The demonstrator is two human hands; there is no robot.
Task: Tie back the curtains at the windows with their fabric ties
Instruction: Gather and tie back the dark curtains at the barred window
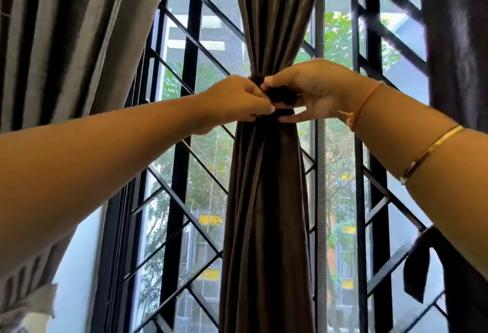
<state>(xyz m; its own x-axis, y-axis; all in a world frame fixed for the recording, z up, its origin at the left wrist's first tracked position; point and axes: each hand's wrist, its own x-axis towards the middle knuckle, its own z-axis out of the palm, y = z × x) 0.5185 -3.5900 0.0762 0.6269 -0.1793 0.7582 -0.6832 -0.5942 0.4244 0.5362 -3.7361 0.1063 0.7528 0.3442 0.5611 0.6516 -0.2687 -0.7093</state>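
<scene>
At the far left hung a grey curtain (66, 42) with long folds, slanting off to the side. Next to it stood the black window bars (182, 147), some straight up and some slanted. Green trees (171, 86) showed through the glass behind them. The left hand (237, 102) reached up from the bottom left on a bare arm. Its fingers were curled in and pinched one end of the fabric tie (280, 94). The tie was a dark, lumpy band wrapped round the middle curtain (266, 213), a bit above the middle of the picture. That curtain was brown and shiny and hung down the middle of the window. The tie squeezed it thin, so it spread wider above and below. The right hand (311, 89) came in from the right and met the left hand at the tie. Its thumb and top fingers pinched the dark lump of the tie. Its lower fingers stuck out straight just under it, against the curtain. A red thread (367, 100) went round the right wrist, and a gold bangle (433, 153) sat farther down that arm. At the far right hung a dark curtain (459, 42). Low down, a second tie (417, 272) went round it, with one loose end hanging.
</scene>
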